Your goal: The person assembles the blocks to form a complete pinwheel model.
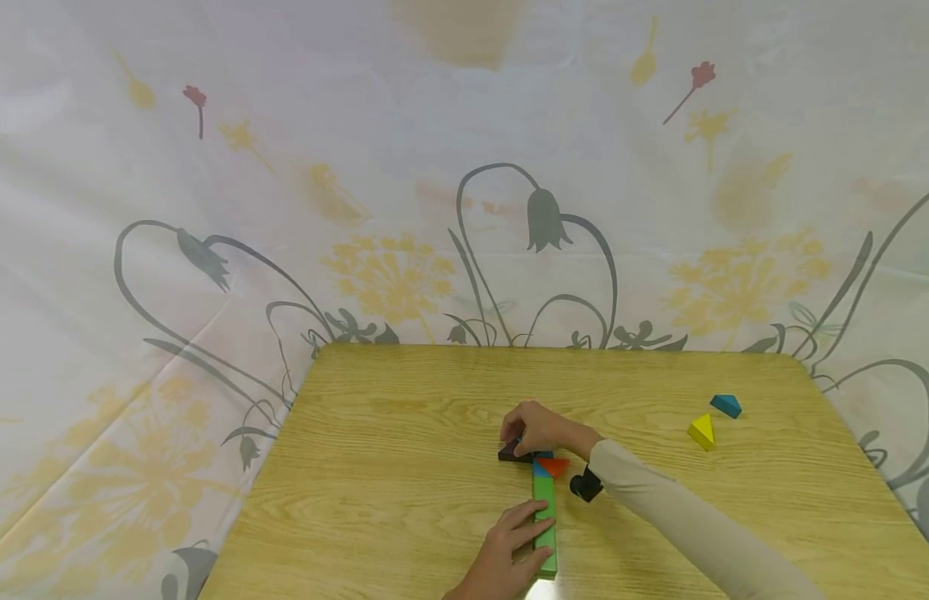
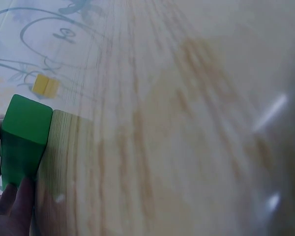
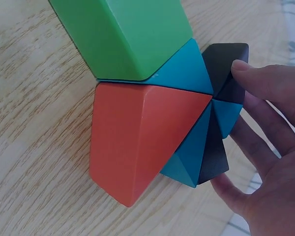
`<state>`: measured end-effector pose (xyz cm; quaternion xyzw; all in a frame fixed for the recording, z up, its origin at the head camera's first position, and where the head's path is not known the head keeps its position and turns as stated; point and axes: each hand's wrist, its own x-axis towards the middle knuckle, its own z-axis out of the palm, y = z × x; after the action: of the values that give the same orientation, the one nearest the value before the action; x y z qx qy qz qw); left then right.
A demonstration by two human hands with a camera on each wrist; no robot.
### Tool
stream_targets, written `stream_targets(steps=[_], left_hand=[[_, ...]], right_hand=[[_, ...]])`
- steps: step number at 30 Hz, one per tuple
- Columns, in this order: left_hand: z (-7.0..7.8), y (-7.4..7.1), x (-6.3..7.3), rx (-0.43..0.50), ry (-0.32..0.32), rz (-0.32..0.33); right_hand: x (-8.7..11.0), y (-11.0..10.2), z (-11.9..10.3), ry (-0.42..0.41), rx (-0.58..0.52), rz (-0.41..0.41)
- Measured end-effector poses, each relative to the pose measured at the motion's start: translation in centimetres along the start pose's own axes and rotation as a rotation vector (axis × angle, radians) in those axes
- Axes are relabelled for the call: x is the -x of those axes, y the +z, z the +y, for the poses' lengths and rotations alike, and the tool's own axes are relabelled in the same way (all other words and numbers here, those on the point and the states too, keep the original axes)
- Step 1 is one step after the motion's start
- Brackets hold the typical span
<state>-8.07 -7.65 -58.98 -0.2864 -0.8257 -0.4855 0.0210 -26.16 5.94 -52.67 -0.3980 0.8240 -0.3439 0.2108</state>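
The right hand (image 1: 537,427) pinches a smooth black wedge-shaped block (image 3: 219,59), its thumb on one face; exactly where its other fingers press is hard to make out. The black wedge lies directly beneath this hand, among smooth blue triangular blocks (image 3: 184,71) and beside a smooth red wedge-shaped block (image 3: 123,132). Nearer the person, the left hand (image 1: 507,543) grips a long smooth green bar-shaped block (image 1: 544,492), fingers laid across it, on the wood-grained table (image 1: 397,500).
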Motion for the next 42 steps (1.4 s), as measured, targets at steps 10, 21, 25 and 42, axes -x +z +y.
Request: stream_targets(steps=[10,21,25,42], left_hand=[[0.0,0.0,0.0,-0.001,-0.014,-0.004],[-0.1,0.1,0.0,-0.013,0.018,0.008],[-0.2,0.2,0.0,-0.011,0.016,0.01],[-0.4,0.4,0.1,-0.012,0.021,0.024]], right_hand=[[0.1,0.0,0.1,-0.025,0.015,0.0],[0.3,0.0,0.2,-0.03,0.008,0.006],[0.4,-0.1,0.2,-0.034,0.018,0.015],[3.8,-3.3,0.9,-0.074,0.063,0.18]])
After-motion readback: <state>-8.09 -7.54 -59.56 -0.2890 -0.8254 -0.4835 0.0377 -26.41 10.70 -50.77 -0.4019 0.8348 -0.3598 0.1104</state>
